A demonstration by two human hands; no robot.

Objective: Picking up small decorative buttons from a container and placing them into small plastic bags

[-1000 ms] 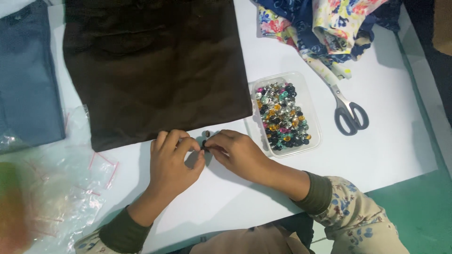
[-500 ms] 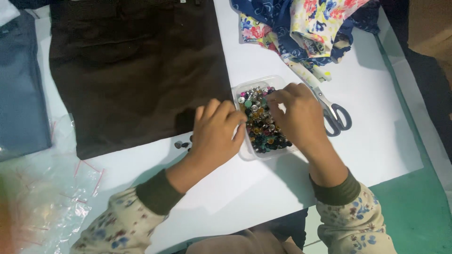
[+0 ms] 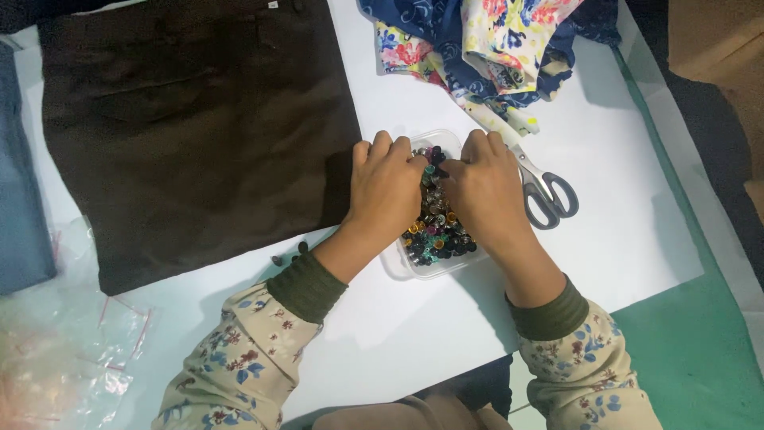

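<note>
A clear plastic box (image 3: 398,267) full of small coloured beads or buttons (image 3: 436,231) sits on the white table (image 3: 621,215). Both hands are over it. My left hand (image 3: 386,189) rests on the box's left side, fingers curled down into the beads. On the right side, my right hand (image 3: 485,191) also has its fingertips among the beads. The fingertips of both hands meet near the box's far end; whether they pinch anything is hidden. Two or three small dark pieces (image 3: 290,255) lie on the table just left of my left wrist.
A dark brown folded cloth (image 3: 191,127) lies to the left of the box. Grey-handled scissors (image 3: 545,191) lie right of my right hand. Floral fabric (image 3: 493,48) is heaped at the back. Blue cloth (image 3: 20,183) and clear plastic bags (image 3: 64,358) sit far left. A green surface (image 3: 692,342) borders the table.
Both hands moved from the table in front of the brown cloth to the bead box; the left hand has joined the right over the beads. Small dark pieces stay on the table.
</note>
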